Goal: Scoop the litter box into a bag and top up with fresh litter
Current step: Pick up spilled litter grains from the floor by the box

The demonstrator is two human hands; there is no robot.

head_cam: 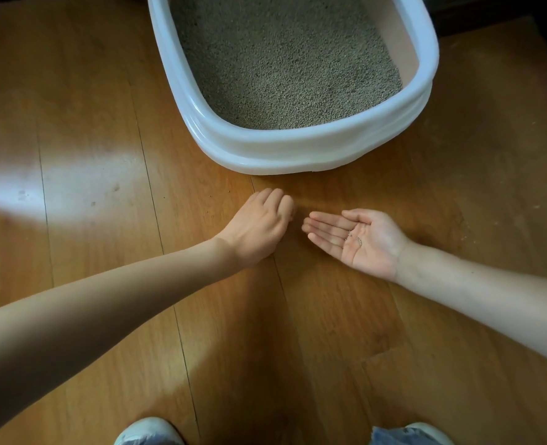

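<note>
- Here, a wooden floor [82, 187] is filling the view, looking down from the person's head, with sunlight glaring across its left side.
- A white litter box [298, 146] is sitting on the floor at top centre, holding a fairly level bed of grey-brown litter [282, 69]; no scoop or bag is showing.
- The left hand [259, 226] is hovering knuckles-up just in front of the box, fingers curled under; whether it is pinching anything, I cannot tell.
- The right hand [359, 240] is lying palm-up and spread beside it, cradling a few stray litter grains [354, 239].
- Risk, as I judge it: tilting that flat palm could be spilling the grains back onto the floor.
</note>
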